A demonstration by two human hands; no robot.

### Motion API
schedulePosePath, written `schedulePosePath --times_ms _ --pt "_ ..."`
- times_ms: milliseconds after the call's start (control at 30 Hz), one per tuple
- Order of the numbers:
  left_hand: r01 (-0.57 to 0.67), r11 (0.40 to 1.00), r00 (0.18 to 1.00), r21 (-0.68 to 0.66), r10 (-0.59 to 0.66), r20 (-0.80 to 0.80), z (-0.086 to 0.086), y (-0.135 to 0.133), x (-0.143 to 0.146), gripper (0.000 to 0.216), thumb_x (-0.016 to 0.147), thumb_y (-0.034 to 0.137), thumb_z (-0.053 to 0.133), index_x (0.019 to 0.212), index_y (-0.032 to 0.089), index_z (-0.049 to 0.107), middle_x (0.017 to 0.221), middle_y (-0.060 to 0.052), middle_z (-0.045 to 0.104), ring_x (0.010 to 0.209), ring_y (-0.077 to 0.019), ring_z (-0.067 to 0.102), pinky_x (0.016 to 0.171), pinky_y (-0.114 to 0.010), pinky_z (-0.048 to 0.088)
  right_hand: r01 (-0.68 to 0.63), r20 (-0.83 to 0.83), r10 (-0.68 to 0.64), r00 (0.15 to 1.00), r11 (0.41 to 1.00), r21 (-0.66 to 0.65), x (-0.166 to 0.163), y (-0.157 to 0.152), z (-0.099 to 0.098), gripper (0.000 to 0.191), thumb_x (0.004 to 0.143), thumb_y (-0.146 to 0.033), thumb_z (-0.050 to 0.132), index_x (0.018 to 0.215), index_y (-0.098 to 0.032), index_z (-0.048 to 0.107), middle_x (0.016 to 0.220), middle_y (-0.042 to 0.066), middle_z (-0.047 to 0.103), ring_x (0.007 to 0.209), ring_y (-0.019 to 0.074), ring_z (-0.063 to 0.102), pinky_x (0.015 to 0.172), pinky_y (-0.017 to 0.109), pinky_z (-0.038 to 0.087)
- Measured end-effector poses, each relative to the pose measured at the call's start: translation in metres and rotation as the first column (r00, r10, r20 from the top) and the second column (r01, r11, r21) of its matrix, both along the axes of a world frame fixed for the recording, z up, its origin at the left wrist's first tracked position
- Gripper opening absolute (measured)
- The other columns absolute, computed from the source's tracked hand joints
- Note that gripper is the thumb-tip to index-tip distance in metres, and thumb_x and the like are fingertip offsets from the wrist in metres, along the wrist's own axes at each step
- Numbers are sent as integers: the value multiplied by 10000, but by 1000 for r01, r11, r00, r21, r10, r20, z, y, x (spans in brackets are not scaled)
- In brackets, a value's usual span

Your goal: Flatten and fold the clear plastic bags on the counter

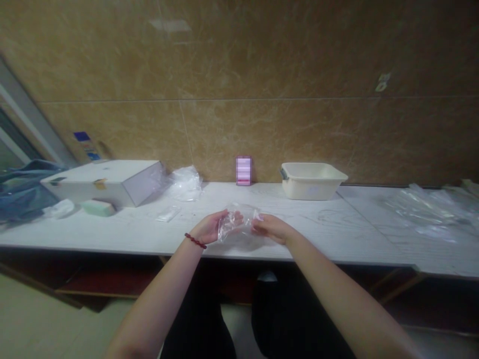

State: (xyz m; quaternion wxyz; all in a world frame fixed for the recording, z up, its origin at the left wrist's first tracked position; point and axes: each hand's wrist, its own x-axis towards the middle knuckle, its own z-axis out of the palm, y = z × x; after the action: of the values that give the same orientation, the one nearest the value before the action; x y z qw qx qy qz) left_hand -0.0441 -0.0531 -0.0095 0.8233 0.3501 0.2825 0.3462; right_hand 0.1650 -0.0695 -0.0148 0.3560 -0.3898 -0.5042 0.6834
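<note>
A clear, crinkled plastic bag (239,224) stretches between my two hands above the front part of the white table. My left hand (214,226), with a dark red bead bracelet at the wrist, holds the bag's left side; its fingers show through the film from behind. On the other side, my right hand (272,228) is closed on the bag's right edge, thumb and fingers pressed together. Whether anything lies inside the bag is hard to make out.
A cream plastic bin (310,189) and a pinkish card-like panel (243,171) stand by the wall. To the left are a white box (99,179), crumpled plastic (185,183), a small flat packet (168,213) and a green sponge-like block (98,207). Clear bags (422,207) lie right on the table (355,239).
</note>
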Motion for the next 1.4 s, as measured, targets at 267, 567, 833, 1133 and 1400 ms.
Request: schedulePosePath --times_ms 267,567,833,1133,1400 --pt "13 996 998 92 -8 -59 1 -6 0 277 768 287 452 928 89 563 985 -129 580 945 -221 524 798 -341 423 81 116 -97 989 987 139 -3 3 -3 321 599 -434 601 657 -119 574 622 20 589 612 100 533 660 264 401" --pt "25 982 990 185 1 -139 2 -5 -6 254 736 179 517 973 92 544 988 -136 579 871 -205 557 735 -323 456 37 227 -83 970 980 198 0 1 -1 386 646 -456 550 860 -139 602 676 42 622 636 122 566 653 274 398" --pt "110 961 991 255 -87 -100 11 -15 -10 458 700 130 549 1141 166 428 1119 -134 504 964 -240 516 799 -347 400 27 31 -35 999 972 234 1 -2 1 463 687 -385 540 1104 -191 478 606 -1 599 601 107 569 698 312 430" --pt "38 950 993 310 -1 -118 4 -6 -16 132 647 128 587 775 109 607 799 -85 633 754 -188 581 721 -318 423 81 50 -116 992 887 455 3 -3 6 136 658 -229 517 703 -168 630 723 19 620 688 121 571 762 324 401" --pt "-37 978 999 205 33 26 12 -19 -2 416 693 363 472 1083 219 452 1022 -76 546 890 -243 527 686 -407 433 155 122 -289 949 769 620 7 0 7 217 646 -117 384 584 -160 587 775 16 607 801 111 536 794 295 375"
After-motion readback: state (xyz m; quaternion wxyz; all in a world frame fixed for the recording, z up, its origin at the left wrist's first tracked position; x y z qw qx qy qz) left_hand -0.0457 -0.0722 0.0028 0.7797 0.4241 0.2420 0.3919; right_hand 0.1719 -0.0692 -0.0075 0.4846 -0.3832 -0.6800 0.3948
